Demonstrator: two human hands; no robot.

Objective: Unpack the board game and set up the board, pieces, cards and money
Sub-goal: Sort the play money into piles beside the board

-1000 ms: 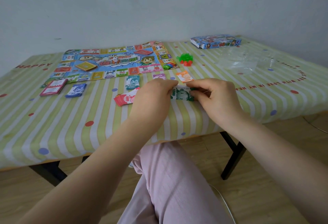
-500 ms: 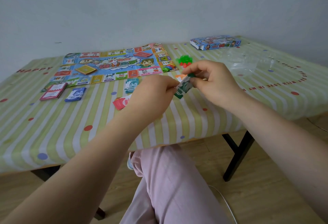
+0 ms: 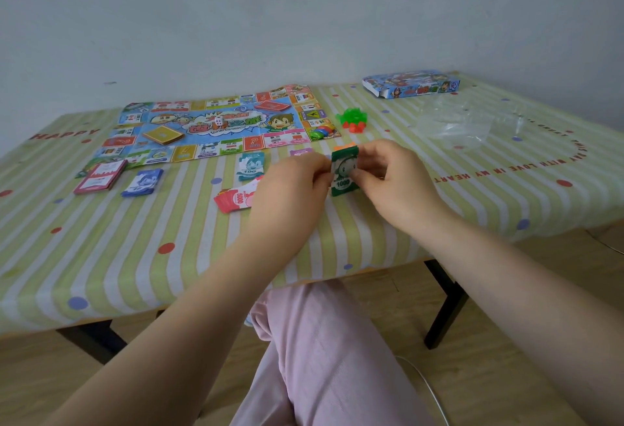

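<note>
At the near middle of the desk (image 3: 101, 256), both hands hold a small green stack of 1000 notes (image 3: 343, 172) upright above the striped cloth. The left hand (image 3: 290, 185) has its grip pinched on the stack's left edge; the right hand (image 3: 388, 179) has its grip closed on the right edge, thumb across the face. At nine o'clock of the stack lie a red 5000 pile (image 3: 233, 201) and, at ten o'clock, a teal 100 pile (image 3: 250, 166). Farther toward nine o'clock lie a blue pile (image 3: 143, 182) and a maroon card deck (image 3: 101, 177). The game board (image 3: 216, 125) lies flat at eleven o'clock, with a die (image 3: 218, 120) on it. Green and red pieces (image 3: 351, 118) sit at twelve o'clock, the box (image 3: 410, 84) and a clear bag (image 3: 456, 125) at one o'clock.
</note>
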